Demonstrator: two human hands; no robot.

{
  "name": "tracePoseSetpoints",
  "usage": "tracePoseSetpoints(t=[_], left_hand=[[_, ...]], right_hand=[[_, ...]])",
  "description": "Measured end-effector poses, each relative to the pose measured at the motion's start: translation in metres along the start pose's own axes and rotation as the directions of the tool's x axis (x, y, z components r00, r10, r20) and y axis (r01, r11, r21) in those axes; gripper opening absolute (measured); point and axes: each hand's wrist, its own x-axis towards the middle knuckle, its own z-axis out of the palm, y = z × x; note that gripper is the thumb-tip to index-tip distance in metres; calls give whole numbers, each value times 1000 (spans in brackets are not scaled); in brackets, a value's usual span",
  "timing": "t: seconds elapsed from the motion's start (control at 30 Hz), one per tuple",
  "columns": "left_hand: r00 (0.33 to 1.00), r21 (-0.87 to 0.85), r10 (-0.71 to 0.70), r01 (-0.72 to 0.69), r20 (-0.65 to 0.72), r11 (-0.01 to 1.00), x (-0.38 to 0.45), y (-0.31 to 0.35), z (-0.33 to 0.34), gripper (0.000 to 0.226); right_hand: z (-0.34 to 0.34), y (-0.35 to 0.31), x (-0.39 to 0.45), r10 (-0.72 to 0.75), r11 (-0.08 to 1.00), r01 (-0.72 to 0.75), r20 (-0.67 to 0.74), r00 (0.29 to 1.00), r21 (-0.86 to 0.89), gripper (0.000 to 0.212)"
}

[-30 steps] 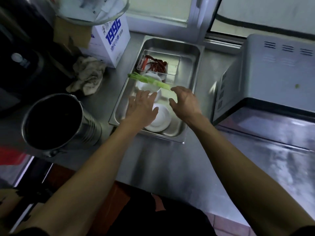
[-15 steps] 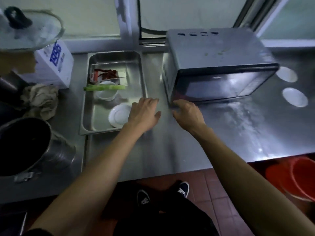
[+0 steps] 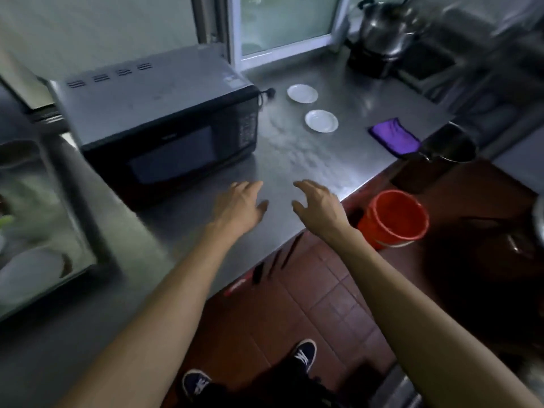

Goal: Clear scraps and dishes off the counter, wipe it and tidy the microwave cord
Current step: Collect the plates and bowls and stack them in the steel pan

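Two small white plates lie on the steel counter (image 3: 294,160) to the right of the black microwave (image 3: 164,125): the far plate (image 3: 302,93) and the near plate (image 3: 321,121). A purple cloth (image 3: 394,137) lies further right. The microwave cord's plug (image 3: 266,93) sticks out at the microwave's back right corner. My left hand (image 3: 240,206) and my right hand (image 3: 319,206) hover over the counter's front edge, both with fingers apart and nothing in them. The steel tray (image 3: 76,231) with dishes is at the far left, blurred.
An orange bucket (image 3: 394,219) stands on the tiled floor below the counter's edge. A dark metal container (image 3: 441,151) sits at the counter's right corner. A kettle (image 3: 379,30) on a black base stands at the back right by the window.
The view has swung right, away from the tray. Both hands left the tray and moved right past the microwave's front, staying empty.
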Motion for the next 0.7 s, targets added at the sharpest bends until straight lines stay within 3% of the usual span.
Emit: tracePoseSetpoints(t=[0.33, 0.7], left_hand=[[986, 149, 129, -144, 101, 978, 68, 166, 36, 56], [983, 141, 122, -141, 136, 980, 137, 223, 63, 55]], right_hand=[[-69, 158, -12, 158, 983, -150, -68, 985, 107, 52], [-87, 241, 18, 205, 975, -199, -47, 978, 95, 51]])
